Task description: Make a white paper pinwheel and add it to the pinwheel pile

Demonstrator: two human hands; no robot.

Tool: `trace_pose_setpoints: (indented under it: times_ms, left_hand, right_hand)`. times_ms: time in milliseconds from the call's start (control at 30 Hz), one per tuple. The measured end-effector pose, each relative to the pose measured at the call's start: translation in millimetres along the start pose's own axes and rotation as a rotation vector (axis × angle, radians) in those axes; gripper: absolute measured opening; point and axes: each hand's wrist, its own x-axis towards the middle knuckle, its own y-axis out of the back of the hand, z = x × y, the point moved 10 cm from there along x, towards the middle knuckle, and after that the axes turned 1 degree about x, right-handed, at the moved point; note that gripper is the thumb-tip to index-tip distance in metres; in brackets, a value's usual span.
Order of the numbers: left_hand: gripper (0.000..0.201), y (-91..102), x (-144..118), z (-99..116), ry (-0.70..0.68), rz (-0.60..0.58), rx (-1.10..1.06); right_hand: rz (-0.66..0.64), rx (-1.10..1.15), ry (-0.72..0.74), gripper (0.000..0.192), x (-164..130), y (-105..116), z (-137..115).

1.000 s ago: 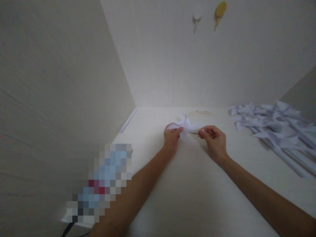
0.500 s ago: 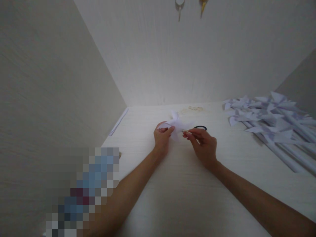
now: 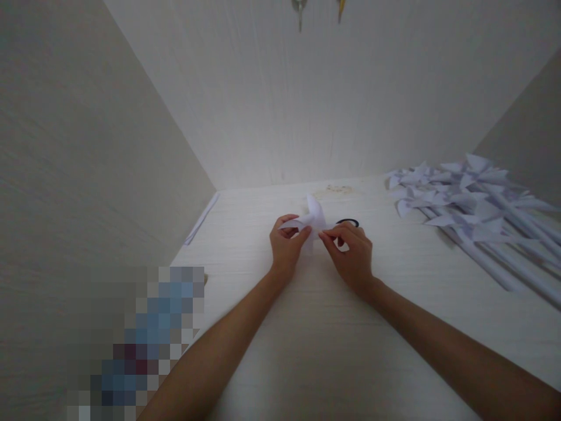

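A white paper pinwheel point(image 3: 318, 216) with curled blades is held up over the white table. My left hand point(image 3: 287, 242) grips it from the left, thumb on its front near the middle and fingers behind. From the right, my right hand point(image 3: 350, 248) brings thumb and forefinger together in a pinch at the pinwheel's lower right side. Whatever lies between those fingertips is too small or too hidden to make out. Just behind the right hand, a black loop point(image 3: 348, 222) lies partly covered.
Several white paper pinwheels on rolled paper sticks point(image 3: 473, 216) are heaped at the right. A folded white strip point(image 3: 201, 218) lies along the left wall. Small pale scraps point(image 3: 339, 189) sit by the back wall point(image 3: 280, 105). A blurred-out blue item point(image 3: 153, 327) is at lower left.
My right fingertips have come in against the pinwheel. The thin pale stick seen in them before no longer shows. The pinwheel has turned slightly, and the whole view has shifted a little.
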Motion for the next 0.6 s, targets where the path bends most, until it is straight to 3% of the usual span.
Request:
trace_pose_setpoints:
  times_ms: [600]
  left_hand:
    - [0.038,2.2,0.4,-4.0,0.044,0.016,0.007]
  right_hand:
    - [-0.067,-0.046,-0.113,0.012,0.9,-9.3,17.9]
